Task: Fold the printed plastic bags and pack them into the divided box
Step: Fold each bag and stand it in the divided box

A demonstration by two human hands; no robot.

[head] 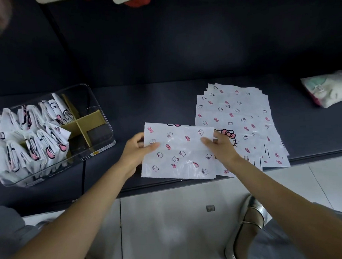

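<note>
**Head view: folding a printed bag**

I see my left hand (pixel 136 150) and right hand (pixel 221 145) pinching one printed bag (pixel 178 151) on the dark surface (pixel 153 102), overlapping the flat bag stack (pixel 239 120); the divided box (pixel 94 106), left, holds folded bags (pixel 29 140).

Glossy plastic bag (pixel 178 151); clear plastic box (pixel 94 106), perhaps cardboard dividers (pixel 84 126); matt counter (pixel 143 103).

A dark, matte counter (pixel 163 101) runs the full width, its front edge dropping to a floor (pixel 163 222) of pale glossy tiles with thin dark grout lines. Behind the counter's far edge rises a dark wall (pixel 179 36), a soft patch of light near its middle. A small grey square plate (pixel 210 208) sits in the floor just below the counter's front edge
</note>
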